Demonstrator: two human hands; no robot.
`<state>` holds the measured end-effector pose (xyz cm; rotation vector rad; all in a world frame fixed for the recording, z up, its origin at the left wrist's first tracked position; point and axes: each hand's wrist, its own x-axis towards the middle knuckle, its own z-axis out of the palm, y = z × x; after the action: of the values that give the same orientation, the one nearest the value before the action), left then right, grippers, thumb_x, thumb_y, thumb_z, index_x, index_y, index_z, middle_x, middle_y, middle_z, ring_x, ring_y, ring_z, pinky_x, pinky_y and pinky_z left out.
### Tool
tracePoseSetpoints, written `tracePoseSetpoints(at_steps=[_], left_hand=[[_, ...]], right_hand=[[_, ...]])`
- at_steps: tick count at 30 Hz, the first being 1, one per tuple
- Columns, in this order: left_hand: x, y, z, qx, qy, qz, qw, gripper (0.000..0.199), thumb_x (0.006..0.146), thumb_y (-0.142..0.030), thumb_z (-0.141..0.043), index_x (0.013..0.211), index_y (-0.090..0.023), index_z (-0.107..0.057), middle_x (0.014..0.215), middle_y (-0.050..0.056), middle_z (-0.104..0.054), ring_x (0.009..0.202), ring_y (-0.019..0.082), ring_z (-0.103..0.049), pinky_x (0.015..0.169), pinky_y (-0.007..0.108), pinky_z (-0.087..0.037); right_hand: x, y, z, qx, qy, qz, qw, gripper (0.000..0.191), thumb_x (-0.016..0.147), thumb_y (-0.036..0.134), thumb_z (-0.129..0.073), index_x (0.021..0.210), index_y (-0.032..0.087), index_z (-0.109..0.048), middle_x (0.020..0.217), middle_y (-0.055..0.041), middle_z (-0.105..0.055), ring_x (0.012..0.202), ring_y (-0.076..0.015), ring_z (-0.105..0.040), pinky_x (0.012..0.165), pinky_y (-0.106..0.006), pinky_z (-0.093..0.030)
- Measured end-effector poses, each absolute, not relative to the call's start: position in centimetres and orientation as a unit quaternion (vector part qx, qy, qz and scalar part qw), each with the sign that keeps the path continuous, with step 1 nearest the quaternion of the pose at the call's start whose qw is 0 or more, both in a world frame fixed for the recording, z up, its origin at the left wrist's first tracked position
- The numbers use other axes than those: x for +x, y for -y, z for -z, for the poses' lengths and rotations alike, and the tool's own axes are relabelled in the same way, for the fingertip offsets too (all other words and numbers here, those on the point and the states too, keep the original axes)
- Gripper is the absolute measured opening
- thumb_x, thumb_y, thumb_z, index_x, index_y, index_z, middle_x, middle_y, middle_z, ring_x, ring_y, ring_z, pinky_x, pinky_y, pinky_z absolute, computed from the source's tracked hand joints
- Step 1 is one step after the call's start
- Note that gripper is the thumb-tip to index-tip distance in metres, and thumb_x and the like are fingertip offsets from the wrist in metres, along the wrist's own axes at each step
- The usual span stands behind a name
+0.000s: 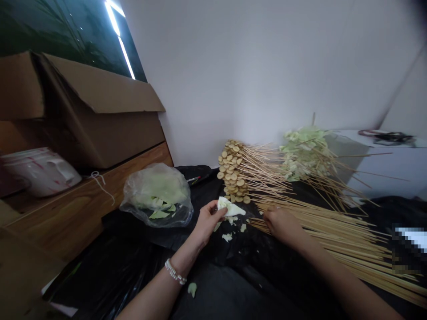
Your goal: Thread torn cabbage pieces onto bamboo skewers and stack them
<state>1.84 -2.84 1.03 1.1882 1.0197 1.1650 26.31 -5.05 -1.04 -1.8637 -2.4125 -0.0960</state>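
Observation:
My left hand [209, 221] grips a pale green cabbage leaf piece [231, 207] between fingers and thumb. Small cabbage scraps [227, 237] lie on the black plastic sheet [213, 293] below it. My right hand [282, 224] is closed over the ends of a spread of loose bamboo skewers [336, 238]; how many it holds is hidden. Beyond my hands stands a pile of skewered round tan slices [231, 171]. Skewered cabbage pieces [305, 153] are heaped to its right.
A clear plastic bag of cabbage [156, 195] lies left of my hands. Further left are a wooden ledge [83, 204], a white bucket [40, 172] and a large cardboard box [100, 115]. A white wall stands behind. A tangle of dark cord [387, 138] lies on a white surface at the back right.

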Motion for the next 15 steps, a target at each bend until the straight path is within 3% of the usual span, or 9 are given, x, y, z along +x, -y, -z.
tracePoseSetpoints(at_steps=[15], left_hand=[[1.86, 2.44, -0.46, 0.506, -0.443, -0.487, 0.557, 0.034, 0.064, -0.036, -0.078, 0.088, -0.014, -0.069, 0.081, 0.003, -0.068, 0.070, 0.012, -0.060, 0.061, 0.020, -0.047]], right_hand=[[25.30, 5.65, 0.88, -0.594, 0.798, 0.090, 0.038, 0.021, 0.089, 0.015, -0.042, 0.093, 0.015, -0.063, 0.089, -0.0103, -0.066, 0.080, -0.0224, -0.062, 0.067, -0.030, -0.036]])
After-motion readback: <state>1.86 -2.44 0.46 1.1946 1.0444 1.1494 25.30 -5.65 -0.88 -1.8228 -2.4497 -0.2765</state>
